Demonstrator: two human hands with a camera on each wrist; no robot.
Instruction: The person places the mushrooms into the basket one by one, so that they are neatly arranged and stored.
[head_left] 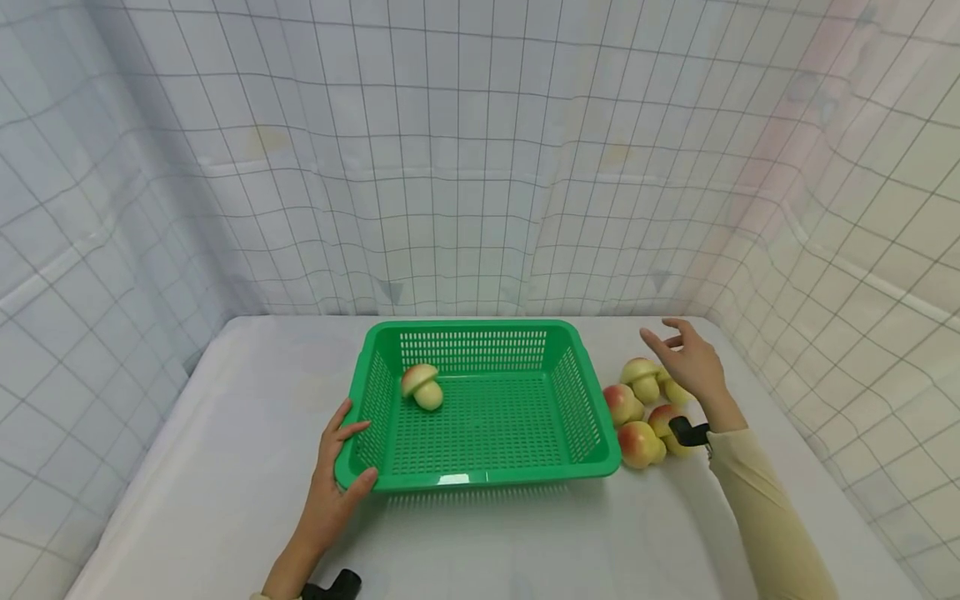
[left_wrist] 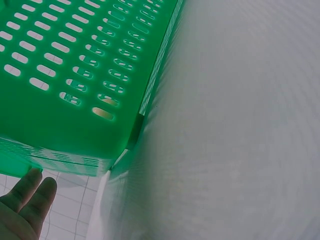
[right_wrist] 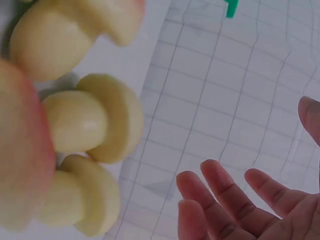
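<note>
A green plastic basket (head_left: 480, 482) with slotted walls stands on the white table. Inside it, toward the left, lies one toy mushroom (head_left: 429, 395) with a pale stem and a reddish-yellow cap. My left hand (head_left: 330, 475) rests at the basket's front left corner, thumb and forefinger over the rim; in the left wrist view two straight fingers (left_wrist: 39, 200) reach to the green rim. To the right of the basket lies a group of several toy mushrooms (head_left: 637, 443). Over their far side hovers my right hand (head_left: 692, 362), fingers spread apart and holding nothing.
A white cloth covers the table (head_left: 225, 467). White curtains with a dark grid pattern (head_left: 480, 167) hang behind the table and along both sides. The mushroom group lies close against the basket's right wall.
</note>
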